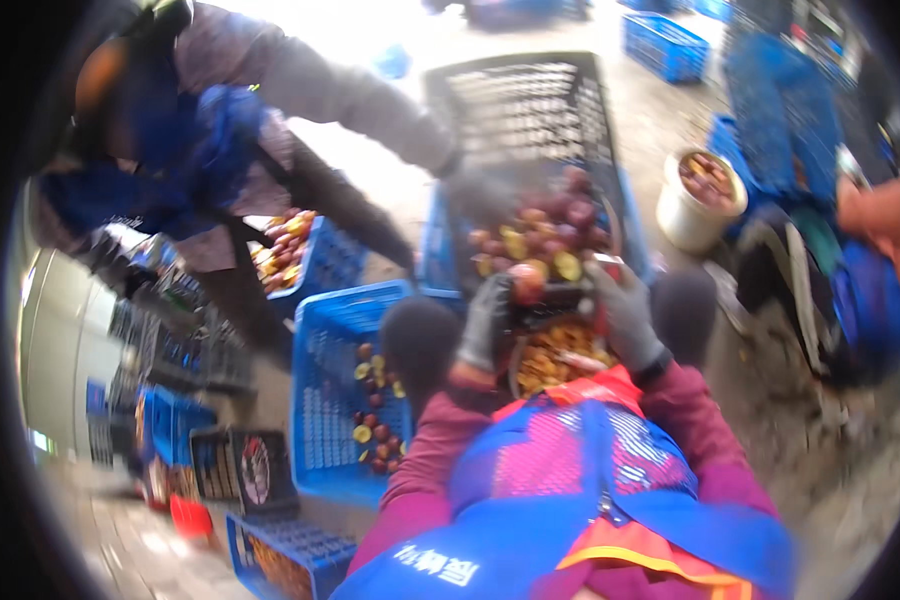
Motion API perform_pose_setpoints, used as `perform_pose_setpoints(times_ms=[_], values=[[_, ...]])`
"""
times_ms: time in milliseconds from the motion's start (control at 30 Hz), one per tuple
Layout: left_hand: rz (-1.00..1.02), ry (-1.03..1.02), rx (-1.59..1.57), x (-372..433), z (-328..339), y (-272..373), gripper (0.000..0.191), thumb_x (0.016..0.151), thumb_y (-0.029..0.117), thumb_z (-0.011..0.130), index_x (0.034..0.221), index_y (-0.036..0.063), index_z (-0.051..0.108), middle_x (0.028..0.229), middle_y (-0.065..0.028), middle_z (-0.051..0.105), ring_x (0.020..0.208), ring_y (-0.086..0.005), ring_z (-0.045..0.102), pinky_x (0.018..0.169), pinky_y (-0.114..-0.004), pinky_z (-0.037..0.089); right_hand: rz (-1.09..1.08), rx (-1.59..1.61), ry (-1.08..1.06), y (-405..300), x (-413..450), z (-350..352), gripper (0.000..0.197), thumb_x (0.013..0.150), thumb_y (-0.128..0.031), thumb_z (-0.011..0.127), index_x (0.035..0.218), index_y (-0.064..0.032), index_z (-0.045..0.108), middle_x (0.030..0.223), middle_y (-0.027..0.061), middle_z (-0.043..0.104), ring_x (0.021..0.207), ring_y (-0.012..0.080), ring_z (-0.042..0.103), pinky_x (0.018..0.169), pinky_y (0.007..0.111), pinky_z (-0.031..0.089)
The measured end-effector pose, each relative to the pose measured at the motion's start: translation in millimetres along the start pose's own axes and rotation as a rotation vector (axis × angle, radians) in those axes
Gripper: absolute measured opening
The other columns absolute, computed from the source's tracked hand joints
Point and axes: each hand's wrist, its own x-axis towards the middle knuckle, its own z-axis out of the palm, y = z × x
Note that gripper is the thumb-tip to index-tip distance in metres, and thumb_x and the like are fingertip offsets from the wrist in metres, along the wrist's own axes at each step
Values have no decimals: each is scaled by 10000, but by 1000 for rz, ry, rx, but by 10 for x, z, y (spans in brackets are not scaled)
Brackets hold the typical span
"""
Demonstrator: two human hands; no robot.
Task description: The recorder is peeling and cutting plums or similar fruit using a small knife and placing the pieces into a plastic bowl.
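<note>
My left hand, in a grey glove, is at the near edge of a fruit pile, its fingers around a large red-skinned, plum-like fruit. Opposite it, my gloved right hand grips a small red-handled tool; blur hides what kind it is. Between my knees, below both hands, sits a container of yellow-brown cut pieces. Just beyond my hands is a heap of dark red fruit, some cut to show yellow flesh. It lies at the near end of a black plastic crate.
At left, a person's blurred gloved hand reaches to the black crate. A blue crate with scattered fruit stands beside my left knee. On the right are a white bucket of fruit and another seated person. More blue crates stand around.
</note>
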Motion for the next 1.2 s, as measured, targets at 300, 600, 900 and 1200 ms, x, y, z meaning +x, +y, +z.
perform_pose_setpoints(times_ms=[300,600,900,1200], values=[[134,-61,648,130,254,-815,453,1144,452,519,1233,33,666,1061,-80,710,884,-179,671,770,-381,562,-6,-237,88,413,-163,-186,303,1018,-355,791,1003,-54,751,835,8,729,650,63,629,592,235,509],[-423,5,234,54,399,-863,574,1051,669,556,1153,124,704,920,-52,673,748,-198,650,653,-311,528,-414,-865,116,391,-272,-365,340,895,-377,872,874,-65,740,712,129,709,622,249,710,622,372,558],[-82,-594,551,-53,230,-657,230,901,81,760,1107,67,660,842,-25,675,694,-151,646,579,-340,515,-535,-897,-250,-25,-218,-315,302,835,-290,887,915,-40,739,782,191,702,663,287,723,624,387,560],[568,-431,863,210,189,-339,541,872,81,804,1368,-7,607,1155,-121,721,988,-246,710,874,-361,589,257,40,-31,182,95,-403,394,1089,-468,629,1012,-90,712,741,-17,656,502,65,533,468,222,422]])
